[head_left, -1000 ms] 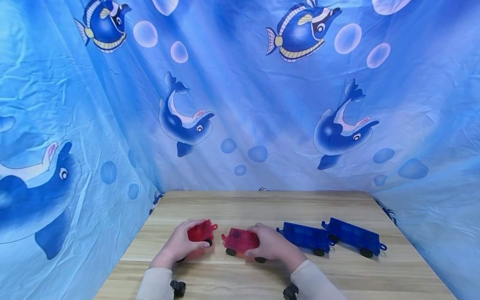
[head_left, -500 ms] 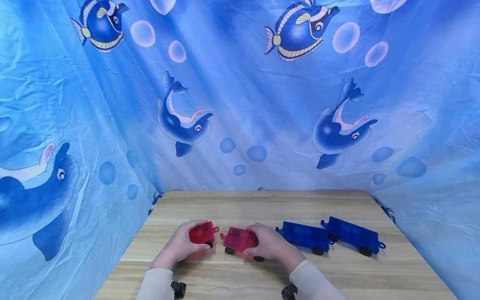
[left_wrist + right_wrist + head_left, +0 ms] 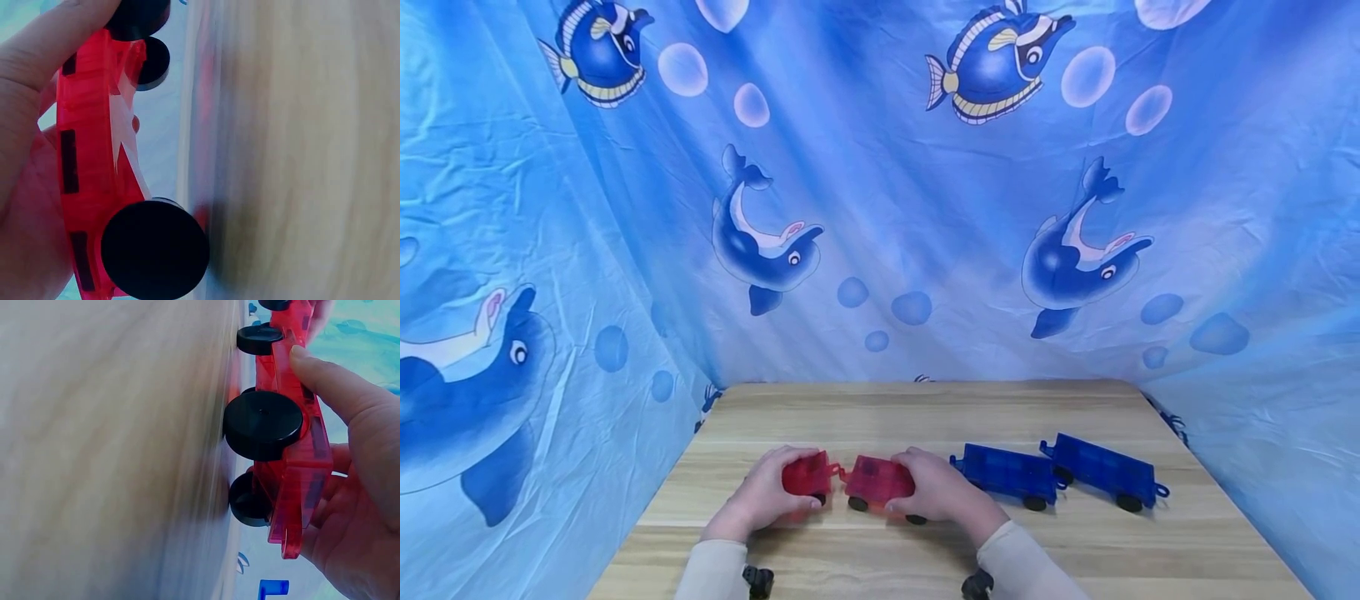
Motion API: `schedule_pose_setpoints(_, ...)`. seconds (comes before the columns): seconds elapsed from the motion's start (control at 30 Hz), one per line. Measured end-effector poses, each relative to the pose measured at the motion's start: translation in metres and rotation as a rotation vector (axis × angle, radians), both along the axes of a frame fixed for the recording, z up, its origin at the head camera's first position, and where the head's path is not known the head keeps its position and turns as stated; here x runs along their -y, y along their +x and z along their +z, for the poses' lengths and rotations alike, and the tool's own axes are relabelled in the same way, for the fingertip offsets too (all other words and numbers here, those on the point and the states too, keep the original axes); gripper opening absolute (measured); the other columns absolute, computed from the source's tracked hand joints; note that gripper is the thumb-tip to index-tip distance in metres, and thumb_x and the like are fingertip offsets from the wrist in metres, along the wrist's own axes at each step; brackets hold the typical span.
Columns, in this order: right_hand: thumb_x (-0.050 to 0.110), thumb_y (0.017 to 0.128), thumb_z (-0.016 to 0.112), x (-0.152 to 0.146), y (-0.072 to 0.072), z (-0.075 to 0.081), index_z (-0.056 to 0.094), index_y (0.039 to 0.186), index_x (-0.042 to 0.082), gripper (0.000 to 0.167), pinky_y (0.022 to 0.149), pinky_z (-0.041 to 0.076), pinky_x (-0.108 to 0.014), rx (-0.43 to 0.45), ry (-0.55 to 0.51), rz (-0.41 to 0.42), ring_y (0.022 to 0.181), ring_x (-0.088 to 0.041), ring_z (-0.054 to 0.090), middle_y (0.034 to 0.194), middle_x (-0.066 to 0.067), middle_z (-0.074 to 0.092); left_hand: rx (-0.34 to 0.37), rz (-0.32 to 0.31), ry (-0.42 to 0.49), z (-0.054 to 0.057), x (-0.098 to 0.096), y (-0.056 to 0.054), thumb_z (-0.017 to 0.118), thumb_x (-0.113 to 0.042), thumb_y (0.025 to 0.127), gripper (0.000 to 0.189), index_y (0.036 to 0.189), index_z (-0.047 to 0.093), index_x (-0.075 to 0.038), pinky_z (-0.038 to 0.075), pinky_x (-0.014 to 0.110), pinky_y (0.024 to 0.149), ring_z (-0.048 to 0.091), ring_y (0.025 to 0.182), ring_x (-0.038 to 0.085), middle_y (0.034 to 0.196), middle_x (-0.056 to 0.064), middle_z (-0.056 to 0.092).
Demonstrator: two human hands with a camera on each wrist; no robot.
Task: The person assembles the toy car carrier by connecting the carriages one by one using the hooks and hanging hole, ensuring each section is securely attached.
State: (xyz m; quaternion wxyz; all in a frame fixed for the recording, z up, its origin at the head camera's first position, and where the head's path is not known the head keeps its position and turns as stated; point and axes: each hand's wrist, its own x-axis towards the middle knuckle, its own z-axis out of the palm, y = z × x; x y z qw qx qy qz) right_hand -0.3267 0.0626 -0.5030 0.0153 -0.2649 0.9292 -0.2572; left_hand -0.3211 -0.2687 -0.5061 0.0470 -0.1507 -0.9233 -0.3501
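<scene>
My left hand (image 3: 763, 492) grips a translucent red toy train car (image 3: 808, 475) from its outer end, thumb on the near side and fingers over the far side. In the left wrist view, black wheels (image 3: 155, 250) show under that car. My right hand (image 3: 936, 487) holds a second red toy train car (image 3: 876, 481) by its right end, fingers behind and thumb in front. The left car's loop (image 3: 834, 470) overlaps the right car's hook (image 3: 842, 475) in the head view. A red tab (image 3: 290, 544) sticks out at the right car's near end in the right wrist view.
Two longer blue toy train cars (image 3: 1009, 471) stand on the wooden table (image 3: 925, 410) to the right; the outer blue car (image 3: 1105, 467) sits slightly angled, its hook end beside the other's loop. A blue sea-print cloth (image 3: 880, 208) hangs behind and around the table.
My left hand has brought its red car right and slightly nearer, so the gap between the two red cars has closed at loop and hook. The right hand has barely moved.
</scene>
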Motion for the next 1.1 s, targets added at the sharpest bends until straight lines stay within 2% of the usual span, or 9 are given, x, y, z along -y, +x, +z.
schedule_pose_setpoints(0.27, 0.055, 0.082, 0.086, 0.0018, -0.0003, -0.0010, 0.062, 0.144, 0.014, 0.078, 0.082, 0.056, -0.034, 0.023, 0.014, -0.012, 0.093, -0.007, 0.058, 0.113, 0.009, 0.064, -0.011, 0.019, -0.074, -0.0005, -0.0001, 0.0032, 0.099, -0.045, 0.067, 0.085, 0.143, 0.065, -0.027, 0.056, 0.051, 0.094, 0.058, 0.119, 0.024, 0.132, -0.005, 0.064)
schedule_pose_setpoints(0.57, 0.053, 0.083, 0.086, 0.0019, -0.0006, -0.0017, 0.062, 0.144, 0.013, 0.077, 0.083, 0.057, -0.035, 0.007, 0.014, -0.003, 0.094, -0.007, 0.058, 0.114, 0.008, 0.064, -0.014, 0.061, -0.086, -0.0020, -0.0015, 0.0020, 0.101, -0.042, 0.066, 0.084, 0.141, 0.066, -0.030, 0.055, 0.047, 0.096, 0.057, 0.119, 0.020, 0.129, -0.011, 0.064)
schedule_pose_setpoints(0.73, 0.056, 0.083, 0.085, 0.0018, -0.0011, -0.0030, 0.062, 0.145, 0.016, 0.076, 0.083, 0.056, -0.033, 0.008, 0.024, 0.011, 0.093, -0.006, 0.057, 0.113, 0.011, 0.063, -0.023, 0.027, -0.104, -0.0014, -0.0019, 0.0028, 0.100, -0.043, 0.066, 0.084, 0.142, 0.066, -0.029, 0.054, 0.052, 0.098, 0.057, 0.122, 0.025, 0.132, -0.007, 0.064)
schedule_pose_setpoints(0.9, 0.056, 0.083, 0.085, 0.0021, 0.0001, -0.0034, 0.062, 0.145, 0.016, 0.077, 0.084, 0.056, -0.034, 0.002, 0.025, 0.019, 0.094, -0.006, 0.058, 0.113, 0.011, 0.063, 0.008, 0.012, -0.144, -0.0019, -0.0021, 0.0035, 0.100, -0.046, 0.065, 0.086, 0.142, 0.067, -0.029, 0.047, 0.060, 0.106, 0.053, 0.132, 0.031, 0.139, -0.003, 0.062)
schedule_pose_setpoints(1.1, 0.056, 0.083, 0.085, 0.0019, 0.0011, -0.0022, 0.062, 0.145, 0.017, 0.078, 0.083, 0.056, -0.034, 0.017, 0.024, 0.014, 0.093, -0.006, 0.058, 0.114, 0.012, 0.063, 0.008, 0.009, -0.157, -0.0015, -0.0025, 0.0034, 0.100, -0.046, 0.065, 0.086, 0.142, 0.066, -0.029, 0.047, 0.059, 0.106, 0.053, 0.131, 0.029, 0.138, -0.005, 0.062)
